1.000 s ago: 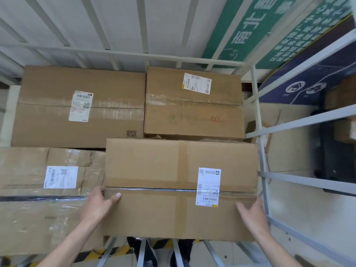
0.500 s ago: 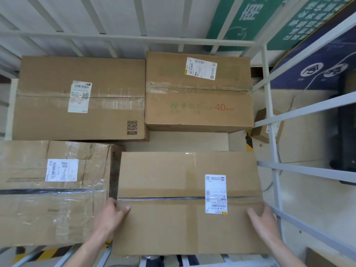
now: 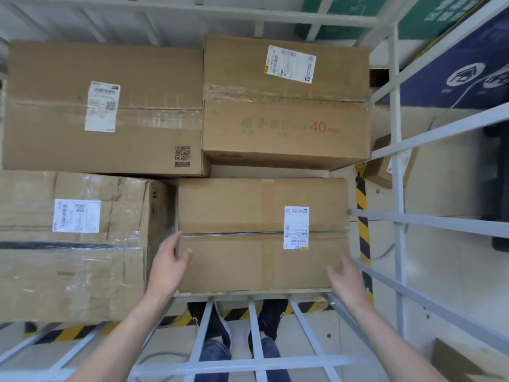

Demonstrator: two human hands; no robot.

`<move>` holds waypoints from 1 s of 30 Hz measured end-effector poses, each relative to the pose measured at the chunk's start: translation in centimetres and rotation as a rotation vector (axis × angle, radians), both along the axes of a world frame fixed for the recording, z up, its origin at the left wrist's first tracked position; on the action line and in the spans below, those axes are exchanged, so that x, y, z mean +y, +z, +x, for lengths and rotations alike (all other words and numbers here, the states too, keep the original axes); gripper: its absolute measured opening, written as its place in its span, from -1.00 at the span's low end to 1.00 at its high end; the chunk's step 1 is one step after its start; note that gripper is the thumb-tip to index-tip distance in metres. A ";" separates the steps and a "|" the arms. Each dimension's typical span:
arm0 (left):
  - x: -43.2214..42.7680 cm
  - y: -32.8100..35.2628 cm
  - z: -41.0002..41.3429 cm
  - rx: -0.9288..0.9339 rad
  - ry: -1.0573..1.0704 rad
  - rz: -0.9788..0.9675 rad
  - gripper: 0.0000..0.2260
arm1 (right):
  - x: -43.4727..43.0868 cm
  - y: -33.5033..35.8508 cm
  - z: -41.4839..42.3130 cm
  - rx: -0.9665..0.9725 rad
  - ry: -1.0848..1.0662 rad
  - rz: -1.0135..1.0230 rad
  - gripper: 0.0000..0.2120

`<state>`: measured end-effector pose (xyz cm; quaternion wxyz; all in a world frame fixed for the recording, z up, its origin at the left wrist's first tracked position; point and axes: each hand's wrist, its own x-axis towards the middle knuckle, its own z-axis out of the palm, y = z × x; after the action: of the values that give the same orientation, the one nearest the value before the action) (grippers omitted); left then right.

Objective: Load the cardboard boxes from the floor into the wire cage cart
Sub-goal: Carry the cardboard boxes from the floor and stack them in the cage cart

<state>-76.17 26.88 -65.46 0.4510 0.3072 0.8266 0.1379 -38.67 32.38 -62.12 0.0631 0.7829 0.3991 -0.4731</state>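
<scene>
Cardboard box (image 3: 234, 210) sits inside wire cage cart (image 3: 429, 224), near right corner, beside taped box (image 3: 71, 244). Left hand (image 3: 168, 267) rests loose-fingered against its left edge; right hand (image 3: 344, 277) hovers spread beside its right edge.

At one o'clock we see a green sign (image 3: 429, 17) with white lettering, too cut off to read. Just below it, at two o'clock, hangs a dark blue sign (image 3: 440, 86) bearing white round emblems (image 3: 465, 74). From ten to twelve o'clock runs a white ribbed wall (image 3: 82, 20). The floor (image 3: 440, 271) at four o'clock is pale and smooth, with a few small dark spots. A yellow-and-black striped tape (image 3: 363, 216) runs over it at three o'clock, from far to near, and a second striped band (image 3: 66, 333) lies crosswise at seven o'clock. At the three o'clock edge stands a black object (image 3: 498, 188), cropped by the frame, which we cannot identify.
</scene>
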 end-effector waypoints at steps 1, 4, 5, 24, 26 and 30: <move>-0.5 0.4 -0.5 0.078 -0.022 0.066 -0.56 | -0.6 -0.4 -1.2 0.002 0.024 -0.034 -0.43; -2.5 1.3 -4.2 0.271 0.017 0.149 -0.56 | -1.7 -1.2 -4.7 0.051 0.116 -0.089 -0.36; -3.5 1.2 -6.2 0.328 0.040 0.105 -0.50 | -1.8 -1.5 -5.7 0.066 0.142 -0.102 -0.33; -5.8 -3.4 -12.6 0.277 -0.035 -0.410 0.13 | 1.3 -5.5 -13.5 0.106 0.318 -0.002 -0.29; -6.0 -3.1 -13.0 0.270 -0.039 -0.410 0.13 | 1.8 -5.3 -13.9 0.108 0.337 0.002 -0.29; -5.8 -2.5 -12.5 0.276 -0.057 -0.410 0.14 | 2.2 -4.8 -13.6 0.087 0.352 0.001 -0.29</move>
<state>-88.71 21.07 -67.92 0.3905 0.2484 0.8820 -0.0886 -52.27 34.59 -66.94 0.1272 0.6797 0.5326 -0.4881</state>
